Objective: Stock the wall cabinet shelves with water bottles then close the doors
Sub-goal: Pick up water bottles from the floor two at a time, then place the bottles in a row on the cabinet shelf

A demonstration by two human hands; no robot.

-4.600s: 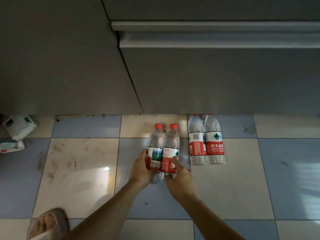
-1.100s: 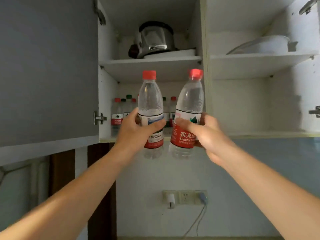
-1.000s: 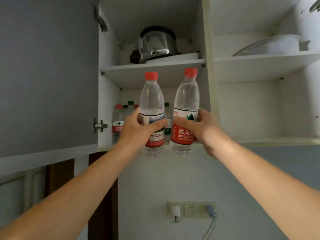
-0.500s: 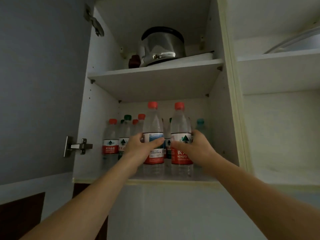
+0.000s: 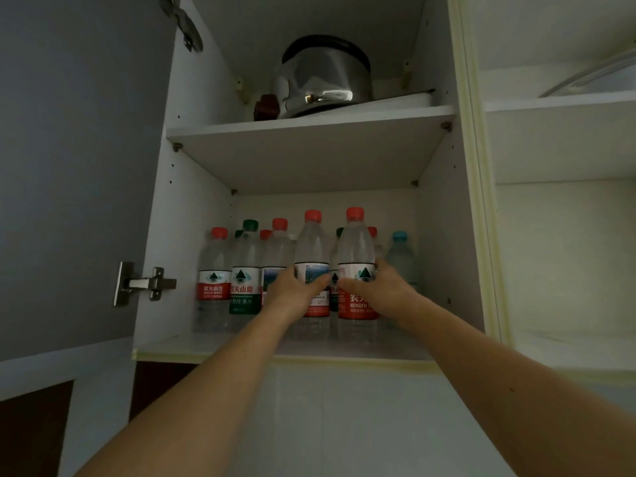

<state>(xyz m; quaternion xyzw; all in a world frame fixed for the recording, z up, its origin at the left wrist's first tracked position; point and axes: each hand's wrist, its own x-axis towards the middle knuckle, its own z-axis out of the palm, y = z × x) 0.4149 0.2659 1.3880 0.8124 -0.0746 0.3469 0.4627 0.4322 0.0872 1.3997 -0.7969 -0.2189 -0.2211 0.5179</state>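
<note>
Two red-capped water bottles stand on the lower shelf [image 5: 213, 349] of the open wall cabinet. My left hand [image 5: 292, 296] grips the left bottle [image 5: 312, 249] around its label. My right hand [image 5: 378, 292] grips the right bottle [image 5: 356, 249] the same way. Both bottles are upright, with their bases on the shelf. Behind and to the left stand several more bottles [image 5: 215, 284] with red, green and blue caps. The grey cabinet door [image 5: 75, 166] is swung open at the left.
A steel pot [image 5: 323, 77] sits on the upper shelf [image 5: 309, 132]. The right-hand compartment [image 5: 564, 256] is open, with a white dish [image 5: 599, 80] on its upper shelf. A door hinge [image 5: 144, 284] juts from the left wall. White tiled wall lies below the cabinet.
Both hands lifted the two bottles from the floor up to the cabinet and pushed them onto the lower shelf. In the last half second they moved slightly deeper in.
</note>
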